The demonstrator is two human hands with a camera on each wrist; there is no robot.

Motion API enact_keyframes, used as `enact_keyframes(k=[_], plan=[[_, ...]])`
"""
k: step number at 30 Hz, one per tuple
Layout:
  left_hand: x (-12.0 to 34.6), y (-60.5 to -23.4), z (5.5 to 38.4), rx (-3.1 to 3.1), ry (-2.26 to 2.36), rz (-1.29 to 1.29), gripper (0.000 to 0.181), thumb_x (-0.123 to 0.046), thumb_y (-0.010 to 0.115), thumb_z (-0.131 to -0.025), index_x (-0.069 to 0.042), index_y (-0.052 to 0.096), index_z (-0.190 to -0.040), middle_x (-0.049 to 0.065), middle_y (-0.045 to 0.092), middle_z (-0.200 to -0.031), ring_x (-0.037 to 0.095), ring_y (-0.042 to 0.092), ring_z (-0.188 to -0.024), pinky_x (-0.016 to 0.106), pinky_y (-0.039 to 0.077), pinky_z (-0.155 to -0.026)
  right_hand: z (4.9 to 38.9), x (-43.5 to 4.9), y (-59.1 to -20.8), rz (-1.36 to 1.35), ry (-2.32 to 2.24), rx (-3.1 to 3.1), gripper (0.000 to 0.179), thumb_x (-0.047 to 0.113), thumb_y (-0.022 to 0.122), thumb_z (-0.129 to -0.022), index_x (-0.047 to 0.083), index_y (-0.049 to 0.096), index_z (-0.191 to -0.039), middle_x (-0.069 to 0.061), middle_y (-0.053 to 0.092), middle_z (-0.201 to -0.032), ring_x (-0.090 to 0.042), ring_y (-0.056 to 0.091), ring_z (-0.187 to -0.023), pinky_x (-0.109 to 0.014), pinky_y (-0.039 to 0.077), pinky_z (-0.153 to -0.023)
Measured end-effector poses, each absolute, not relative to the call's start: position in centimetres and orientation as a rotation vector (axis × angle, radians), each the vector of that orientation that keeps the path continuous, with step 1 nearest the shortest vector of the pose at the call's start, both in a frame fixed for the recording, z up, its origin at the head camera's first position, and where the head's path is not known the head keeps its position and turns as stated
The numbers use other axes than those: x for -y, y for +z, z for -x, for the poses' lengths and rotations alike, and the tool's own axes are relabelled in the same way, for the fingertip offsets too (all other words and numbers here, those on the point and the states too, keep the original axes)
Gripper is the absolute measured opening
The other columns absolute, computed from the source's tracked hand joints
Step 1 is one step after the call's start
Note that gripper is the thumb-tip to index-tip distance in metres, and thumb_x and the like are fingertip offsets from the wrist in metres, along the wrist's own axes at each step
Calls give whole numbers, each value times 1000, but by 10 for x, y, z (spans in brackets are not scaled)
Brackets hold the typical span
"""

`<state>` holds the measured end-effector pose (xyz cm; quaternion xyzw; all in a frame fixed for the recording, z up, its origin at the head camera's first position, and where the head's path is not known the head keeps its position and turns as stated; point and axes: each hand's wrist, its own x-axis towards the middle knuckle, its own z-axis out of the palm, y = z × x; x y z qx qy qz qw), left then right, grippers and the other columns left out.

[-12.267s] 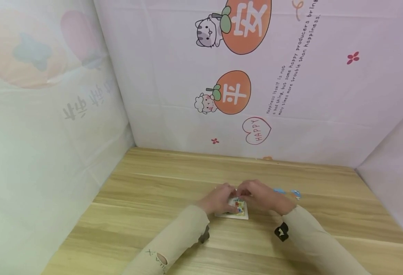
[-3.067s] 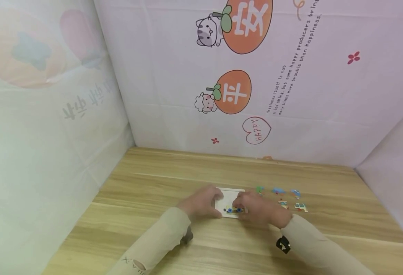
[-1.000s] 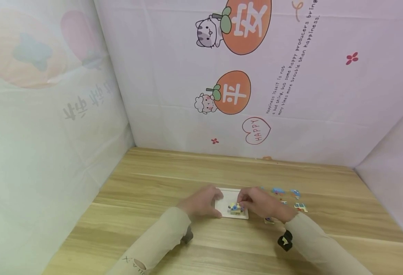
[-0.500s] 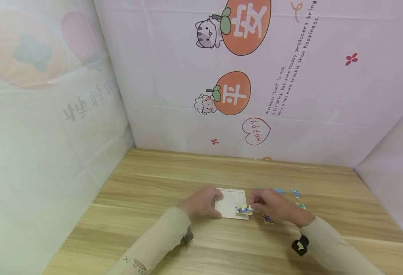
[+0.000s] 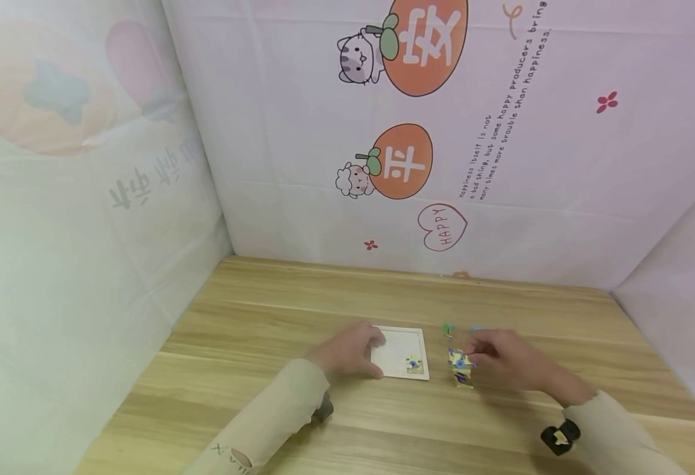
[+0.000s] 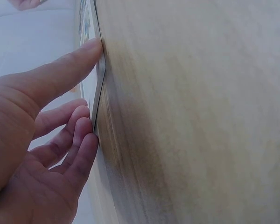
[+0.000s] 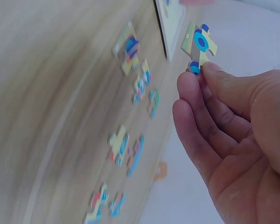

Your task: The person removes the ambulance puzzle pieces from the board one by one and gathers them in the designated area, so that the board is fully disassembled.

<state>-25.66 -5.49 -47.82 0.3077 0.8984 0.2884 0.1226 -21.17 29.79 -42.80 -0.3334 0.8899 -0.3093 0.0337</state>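
Observation:
A white puzzle tray [image 5: 396,344] lies flat on the wooden table, with one jigsaw piece [image 5: 415,365] in its near right corner. My left hand [image 5: 347,351] holds the tray at its left side; in the left wrist view the thumb [image 6: 79,58] and curled fingertips [image 6: 86,140] sit along its edge. To the right of the tray, my right hand [image 5: 504,359] pinches a second jigsaw piece, pale yellow with a blue wheel [image 7: 200,42], between thumb and forefinger. In the right wrist view that piece is held above the table.
Several loose jigsaw pieces lie right of the tray, among them a purple and yellow one [image 5: 463,379], a green one [image 5: 448,330] and a yellow one [image 7: 119,142]. My right arm covers others in the head view. A printed white curtain [image 5: 300,218] stands behind the table.
My right hand has carried the blue-wheeled piece off the tray to the right, over the loose pieces. One piece stays in the tray's corner. The left hand has stayed put.

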Motion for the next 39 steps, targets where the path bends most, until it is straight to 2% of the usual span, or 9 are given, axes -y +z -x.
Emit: enact_keyframes(k=[10,21,25,34,39], plan=[[56,-478,255,-2611,867,-876,66,-32,92,-81,-9,65,-137,1,64,-128,13,61,-119,30,51,-111,204,-334,-422,998,-939,-2812,12,1,69,-99,12,66,-96,6,70,-88,-2,64,-78,-21,56,-64],[56,-481,257,-2605,869,-892,66,-32,92,-81,-8,65,-136,2,64,-128,12,60,-119,29,51,-111,200,-365,-447,969,-949,-2826,15,-2,72,-94,12,69,-94,5,70,-85,0,61,-75,-21,54,-60],[56,-480,257,-2597,882,-882,66,-32,92,-81,-9,65,-136,1,64,-128,12,60,-120,29,51,-111,200,-369,-457,992,-990,-2788,15,-4,72,-93,11,69,-93,2,70,-83,-3,61,-72,-21,53,-59],[56,-481,257,-2593,897,-877,65,-32,92,-81,-9,65,-136,0,63,-128,12,60,-119,29,51,-111,201,-367,-465,934,-929,-2775,9,2,72,-95,10,71,-97,5,72,-86,1,63,-77,-20,56,-64],[57,-479,256,-2589,901,-881,66,-31,92,-82,-9,64,-137,1,63,-129,13,60,-120,30,50,-112,202,-364,-463,894,-892,-2782,5,4,72,-96,8,73,-100,2,74,-90,1,65,-80,-20,58,-68]])
